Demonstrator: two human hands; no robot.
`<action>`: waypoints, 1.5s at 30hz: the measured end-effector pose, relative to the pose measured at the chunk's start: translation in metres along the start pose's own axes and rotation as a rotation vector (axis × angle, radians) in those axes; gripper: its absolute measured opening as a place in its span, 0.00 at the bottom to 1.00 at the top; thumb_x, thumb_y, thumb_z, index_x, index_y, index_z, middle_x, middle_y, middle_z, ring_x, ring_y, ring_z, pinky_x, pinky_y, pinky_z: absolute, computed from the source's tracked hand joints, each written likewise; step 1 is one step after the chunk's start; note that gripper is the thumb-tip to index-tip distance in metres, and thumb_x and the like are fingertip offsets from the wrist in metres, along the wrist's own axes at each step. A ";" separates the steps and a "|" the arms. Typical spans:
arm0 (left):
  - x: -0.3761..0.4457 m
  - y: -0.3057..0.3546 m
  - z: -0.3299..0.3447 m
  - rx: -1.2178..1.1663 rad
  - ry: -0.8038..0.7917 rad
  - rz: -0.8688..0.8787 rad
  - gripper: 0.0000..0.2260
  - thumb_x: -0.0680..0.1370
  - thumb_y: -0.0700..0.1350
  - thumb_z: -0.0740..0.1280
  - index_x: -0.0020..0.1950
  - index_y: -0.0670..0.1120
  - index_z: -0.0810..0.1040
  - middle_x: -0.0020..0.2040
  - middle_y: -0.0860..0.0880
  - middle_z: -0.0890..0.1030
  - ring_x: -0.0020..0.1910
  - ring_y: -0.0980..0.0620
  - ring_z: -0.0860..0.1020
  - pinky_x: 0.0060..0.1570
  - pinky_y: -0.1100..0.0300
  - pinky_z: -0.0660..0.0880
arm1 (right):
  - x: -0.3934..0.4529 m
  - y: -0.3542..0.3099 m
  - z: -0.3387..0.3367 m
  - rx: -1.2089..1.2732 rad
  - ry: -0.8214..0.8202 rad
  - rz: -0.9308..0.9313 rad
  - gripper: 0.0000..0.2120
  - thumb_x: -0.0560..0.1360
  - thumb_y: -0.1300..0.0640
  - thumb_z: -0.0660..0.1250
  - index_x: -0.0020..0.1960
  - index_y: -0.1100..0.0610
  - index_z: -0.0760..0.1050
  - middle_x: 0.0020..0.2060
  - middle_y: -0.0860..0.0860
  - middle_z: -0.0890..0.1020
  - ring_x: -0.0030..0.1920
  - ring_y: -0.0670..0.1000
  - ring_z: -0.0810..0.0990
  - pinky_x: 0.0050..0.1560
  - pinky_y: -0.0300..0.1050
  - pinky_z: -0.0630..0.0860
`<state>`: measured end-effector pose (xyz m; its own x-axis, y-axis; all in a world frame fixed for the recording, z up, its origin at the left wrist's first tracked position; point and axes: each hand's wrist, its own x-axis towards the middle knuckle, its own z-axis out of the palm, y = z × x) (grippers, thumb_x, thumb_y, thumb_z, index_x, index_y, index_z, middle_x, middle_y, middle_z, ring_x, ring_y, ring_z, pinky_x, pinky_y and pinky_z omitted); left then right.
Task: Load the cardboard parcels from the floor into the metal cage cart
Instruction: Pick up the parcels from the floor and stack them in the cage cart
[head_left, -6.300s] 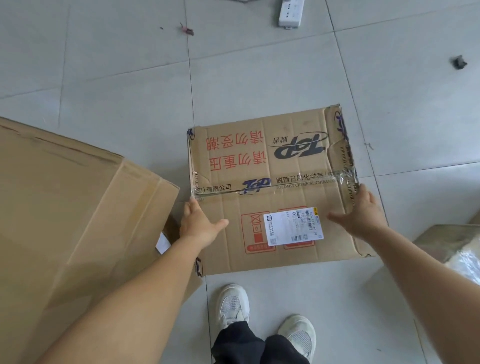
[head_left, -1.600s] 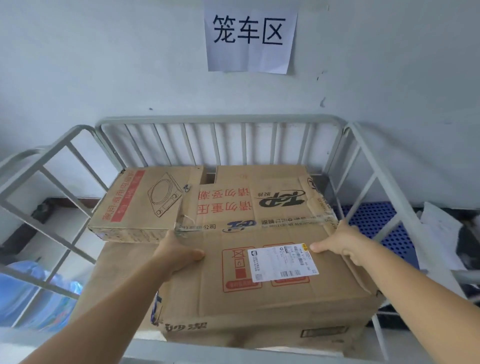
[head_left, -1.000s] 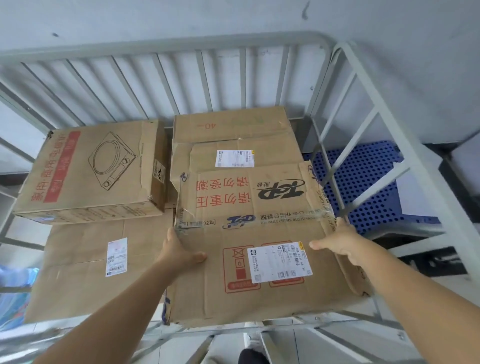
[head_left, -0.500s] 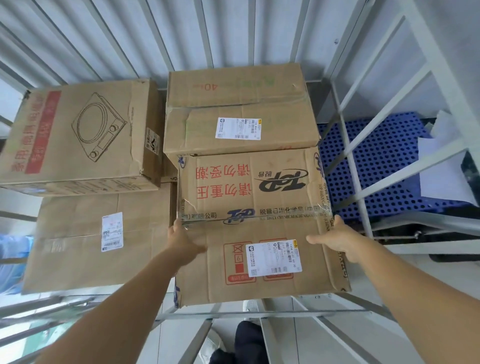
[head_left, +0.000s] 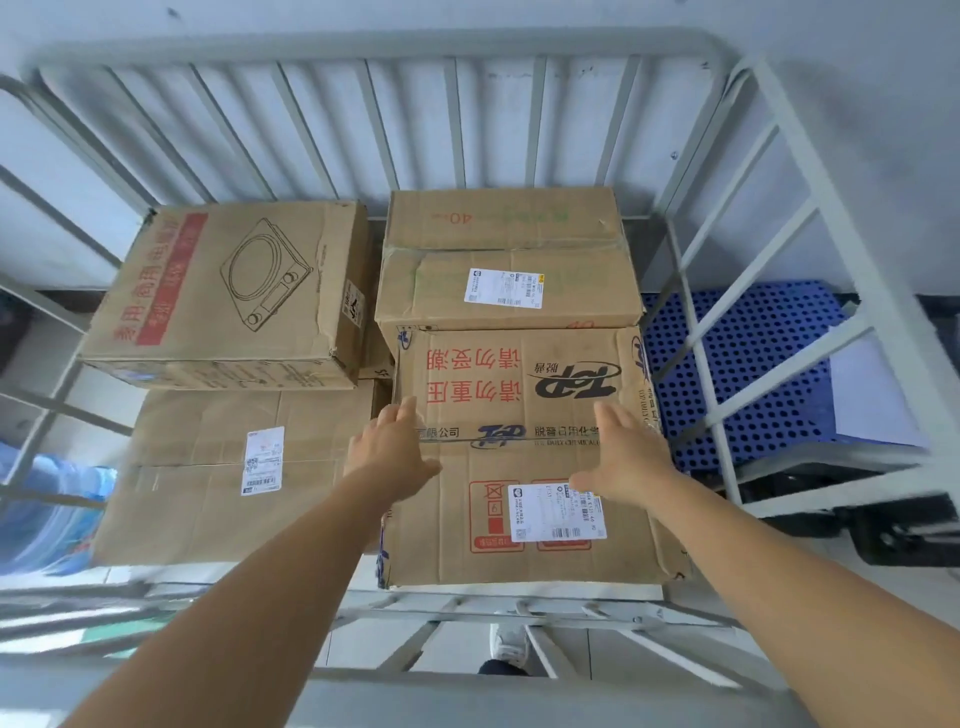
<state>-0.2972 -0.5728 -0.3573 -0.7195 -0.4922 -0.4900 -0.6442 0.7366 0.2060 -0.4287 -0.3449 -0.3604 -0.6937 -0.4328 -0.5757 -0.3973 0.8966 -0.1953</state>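
Note:
The cardboard parcel with red characters and a "TOP" logo (head_left: 519, 395) lies flat in the near right part of the metal cage cart (head_left: 374, 49). My left hand (head_left: 387, 449) and my right hand (head_left: 623, 452) hover over its top with fingers straight and spread, holding nothing. Behind it sits a taped parcel with a white label (head_left: 506, 260). A parcel printed with a cooker drawing (head_left: 228, 296) rests at the back left on a wide flat parcel (head_left: 208, 467).
The cage's barred right side (head_left: 779, 260) and near rail (head_left: 467, 603) surround the load. Outside to the right lies a blue perforated pallet (head_left: 753, 364) with white paper. A blue water bottle (head_left: 41, 509) stands left of the cage.
The parcel went from the floor into the cage and now rests beside the others. Both hands have let go of its sides and moved up over its top, fingers spread.

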 end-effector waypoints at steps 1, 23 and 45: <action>-0.009 -0.001 -0.007 0.029 0.024 0.011 0.39 0.73 0.54 0.72 0.77 0.48 0.55 0.70 0.48 0.69 0.66 0.46 0.71 0.65 0.48 0.70 | -0.009 -0.007 -0.003 -0.026 0.018 -0.030 0.53 0.70 0.39 0.72 0.79 0.55 0.41 0.79 0.52 0.48 0.78 0.54 0.49 0.74 0.55 0.55; -0.319 -0.073 -0.110 -0.109 0.528 -0.236 0.39 0.75 0.57 0.69 0.79 0.48 0.53 0.76 0.48 0.64 0.73 0.46 0.64 0.72 0.48 0.62 | -0.240 -0.180 -0.063 -0.143 0.282 -0.675 0.47 0.72 0.41 0.70 0.79 0.54 0.46 0.78 0.49 0.51 0.77 0.54 0.51 0.74 0.54 0.55; -0.539 -0.085 0.025 -0.544 0.686 -1.230 0.36 0.77 0.58 0.66 0.79 0.48 0.54 0.77 0.47 0.62 0.73 0.45 0.65 0.69 0.48 0.65 | -0.345 -0.292 0.043 -0.448 -0.090 -1.438 0.45 0.73 0.39 0.67 0.79 0.55 0.48 0.78 0.51 0.53 0.77 0.53 0.52 0.74 0.54 0.55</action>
<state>0.1520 -0.3589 -0.1314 0.4447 -0.8850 -0.1382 -0.8225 -0.4645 0.3283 -0.0475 -0.4539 -0.1389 0.4662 -0.8703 -0.1586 -0.8432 -0.3829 -0.3773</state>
